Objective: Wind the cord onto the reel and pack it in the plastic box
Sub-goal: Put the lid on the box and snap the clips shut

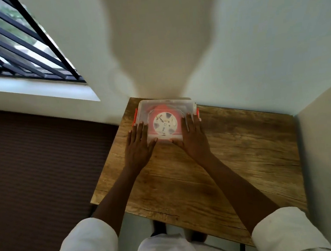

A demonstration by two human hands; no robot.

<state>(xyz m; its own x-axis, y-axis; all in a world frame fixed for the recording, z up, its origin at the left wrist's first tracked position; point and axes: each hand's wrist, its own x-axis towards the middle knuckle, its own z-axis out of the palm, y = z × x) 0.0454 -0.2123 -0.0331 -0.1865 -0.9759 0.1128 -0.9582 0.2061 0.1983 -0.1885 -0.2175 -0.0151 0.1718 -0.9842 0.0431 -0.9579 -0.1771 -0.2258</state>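
A clear plastic box (165,105) with a translucent lid and orange side latches stands at the far edge of the wooden table (234,159), against the wall. Through the lid I see the orange reel (164,123) with its white round centre lying flat inside. My left hand (139,143) lies flat on the lid's left side, fingers straight, thumb along the near edge. My right hand (194,136) lies flat on the lid's right side, fingertips near the right orange latch (198,111). The cord itself cannot be made out.
The table sits in a corner, with a white wall behind it and another wall at its right. A barred window (11,49) and a dark brown floor (34,178) are to the left. My white sleeves and clothing fill the bottom of the view.
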